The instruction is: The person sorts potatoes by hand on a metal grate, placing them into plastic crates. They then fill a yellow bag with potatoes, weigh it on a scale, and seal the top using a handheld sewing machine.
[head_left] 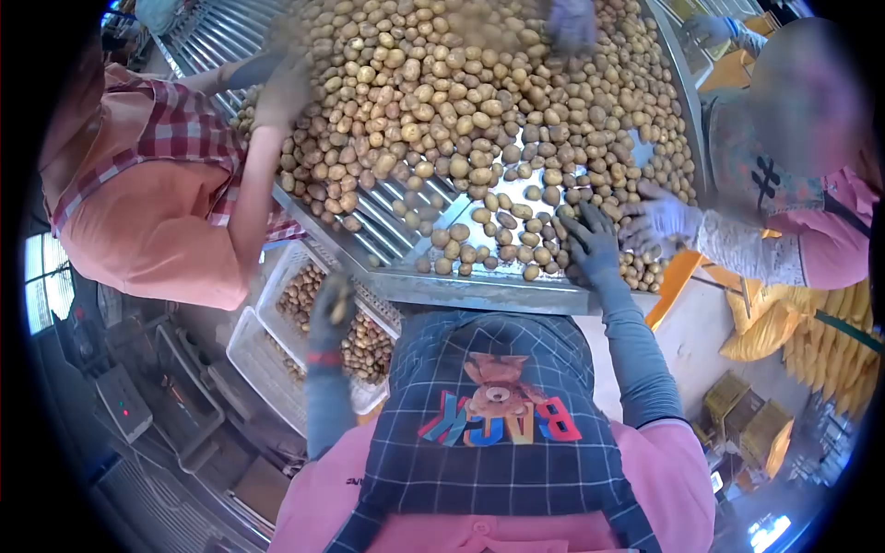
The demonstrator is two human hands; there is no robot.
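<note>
Many small potatoes (396, 101) cover a metal sorting table (479, 291) with a raised rim. Gloved in grey, my right hand (592, 241) rests on the potatoes near the table's front right, its fingers spread. My left hand (332, 309), in a dark grey glove and somewhat blurred, is beyond the front left rim, above a white crate (272, 293) of potatoes. Its fingers are curled round what looks like a potato (339, 310). Bare metal slats (378, 221) show between the potatoes at the front left.
A co-worker in a checked apron (189, 129) reaches in from the left. Another co-worker's gloved hand (662, 219) is close to my right hand. One more gloved hand (573, 23) is at the far side. Yellow sacks (830, 346) lie at the right; a second white crate (263, 369) stands lower left.
</note>
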